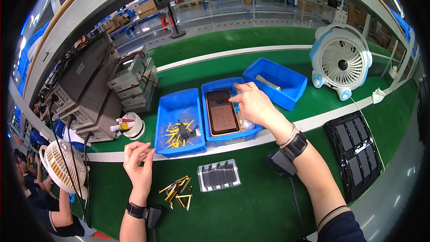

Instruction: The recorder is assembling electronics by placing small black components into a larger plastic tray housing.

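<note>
My right hand (256, 106) reaches over the middle blue bin (230, 140) with its fingers apart; one fingertip is at the right edge of a dark-screened phone-like device (222, 112) lying in it. To the left, my left hand (138, 166) is raised above the green mat, thumb and fingertips drawn close together; anything between them is too small to make out. Beside it lies a pile of small yellow-and-black strips (176, 191). A clear tray (219, 175) with dark flat pieces sits between my forearms. The left blue bin (180, 153) contains yellow strips and black pieces.
Behind my right hand stands another blue bin (285, 93) with a pale piece inside. A white-and-blue fan (341, 65) and a black slotted tray (356, 154) are at right. Stacked instruments (87, 94), a white tape roll (134, 127) and another fan (65, 166) occupy the left.
</note>
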Tool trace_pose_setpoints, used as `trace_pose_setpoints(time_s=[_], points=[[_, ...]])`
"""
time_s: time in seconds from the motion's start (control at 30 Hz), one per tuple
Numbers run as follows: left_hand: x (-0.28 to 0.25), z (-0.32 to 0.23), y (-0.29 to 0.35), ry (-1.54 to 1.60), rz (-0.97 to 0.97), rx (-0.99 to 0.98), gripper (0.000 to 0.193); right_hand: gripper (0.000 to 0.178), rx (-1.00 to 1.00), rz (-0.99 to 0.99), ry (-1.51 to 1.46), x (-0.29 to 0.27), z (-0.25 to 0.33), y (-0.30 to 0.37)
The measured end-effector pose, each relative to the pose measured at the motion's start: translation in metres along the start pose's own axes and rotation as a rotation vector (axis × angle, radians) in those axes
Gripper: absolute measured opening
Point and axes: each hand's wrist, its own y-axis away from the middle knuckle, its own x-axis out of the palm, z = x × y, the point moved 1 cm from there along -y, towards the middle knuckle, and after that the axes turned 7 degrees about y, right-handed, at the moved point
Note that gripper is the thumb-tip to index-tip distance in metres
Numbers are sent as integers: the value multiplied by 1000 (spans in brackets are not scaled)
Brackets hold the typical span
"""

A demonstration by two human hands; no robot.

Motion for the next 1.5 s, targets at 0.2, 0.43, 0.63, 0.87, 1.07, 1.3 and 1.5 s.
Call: trace_pose_setpoints(time_s=[0.2,0.43,0.63,0.87,1.07,1.3,1.5], points=[[-7,6,5,77,-30,-133,7,34,-10,-22,55,1,0,-2],[-14,12,3,172,-107,-379,25,31,-21,-102,85,-3,0,-3],[-13,36,5,125,52,-352,13,22,5,-101,72,-8,4,-4],[5,41,7,192,367,-395,58,22,109,-157,7,-8,7,-7],[6,48,10,211,321,-361,51,87,158,-20,84,-14,45,6],[7,50,10,213,320,-370,44,119,235,67,103,6,61,11],[6,47,10,186,332,-384,43,121,278,102,12,6,58,8]])
